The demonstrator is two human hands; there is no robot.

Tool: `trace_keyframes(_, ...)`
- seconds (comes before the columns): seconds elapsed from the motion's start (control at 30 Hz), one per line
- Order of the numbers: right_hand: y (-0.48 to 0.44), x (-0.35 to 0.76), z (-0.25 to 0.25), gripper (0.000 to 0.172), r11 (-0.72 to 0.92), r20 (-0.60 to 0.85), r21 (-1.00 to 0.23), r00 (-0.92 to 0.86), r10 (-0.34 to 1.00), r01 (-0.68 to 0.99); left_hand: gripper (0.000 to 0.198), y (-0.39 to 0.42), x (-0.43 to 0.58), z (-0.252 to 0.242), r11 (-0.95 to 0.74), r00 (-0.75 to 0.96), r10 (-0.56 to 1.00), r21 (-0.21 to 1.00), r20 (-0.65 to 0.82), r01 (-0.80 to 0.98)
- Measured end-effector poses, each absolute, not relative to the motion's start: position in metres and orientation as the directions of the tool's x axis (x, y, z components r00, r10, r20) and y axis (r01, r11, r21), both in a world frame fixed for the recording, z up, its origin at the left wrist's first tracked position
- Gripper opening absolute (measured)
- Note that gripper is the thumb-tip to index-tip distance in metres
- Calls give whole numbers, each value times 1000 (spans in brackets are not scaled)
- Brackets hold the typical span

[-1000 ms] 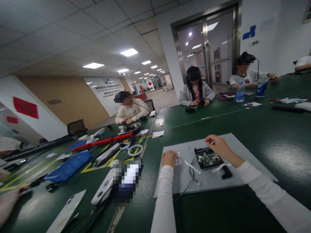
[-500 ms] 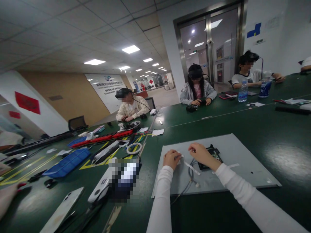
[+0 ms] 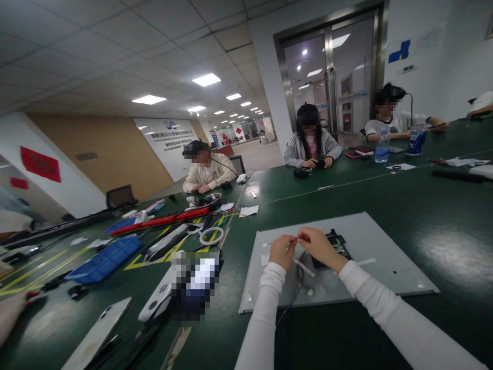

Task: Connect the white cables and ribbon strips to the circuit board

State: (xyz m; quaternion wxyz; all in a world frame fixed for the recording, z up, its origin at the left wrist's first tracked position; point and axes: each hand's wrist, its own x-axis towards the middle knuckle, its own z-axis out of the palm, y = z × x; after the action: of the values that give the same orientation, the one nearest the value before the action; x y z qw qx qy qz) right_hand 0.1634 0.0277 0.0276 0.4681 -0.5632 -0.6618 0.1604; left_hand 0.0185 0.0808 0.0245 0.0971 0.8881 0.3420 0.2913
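Observation:
A grey flat panel [image 3: 370, 246] lies on the green table in front of me. My left hand [image 3: 282, 251] and my right hand [image 3: 316, 245] meet above its left half, both pinched on a small thin piece with a reddish tip that I cannot make out. Behind my right hand sits a black circuit board [image 3: 339, 245], partly hidden. A white ribbon strip [image 3: 304, 267] and dark cables [image 3: 298, 288] lie on the panel just below my hands.
To the left lie a blue tray [image 3: 102, 259], a red bar [image 3: 162, 222], a tape roll [image 3: 211, 236], white devices and a phone [image 3: 96, 336]. Three people sit across the green table [image 3: 404, 200], with a water bottle [image 3: 381, 146] near one.
My right hand left the circuit board and came left to meet my left hand. Both hands have risen slightly and now pinch the same small piece.

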Motion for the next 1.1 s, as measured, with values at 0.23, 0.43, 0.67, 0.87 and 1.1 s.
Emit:
trace_keyframes(0.23,40,199,28,13,280,414,-789,136,900,547,18,79,24,21,-670,454,741,586,495,455)
trace_keyframes(0.43,54,229,21,14,274,360,-810,72,930,519,20,70,34,11,-579,395,811,687,431,439)
trace_keyframes(0.67,65,240,7,13,249,311,-796,19,950,552,24,59,40,3,-642,507,764,549,400,535)
trace_keyframes(0.87,70,233,-6,12,219,314,-766,54,948,605,23,59,41,0,-628,533,777,449,334,635)
trace_keyframes(1.1,65,230,-8,11,220,334,-710,45,941,669,25,59,42,-5,-629,540,777,391,322,672)
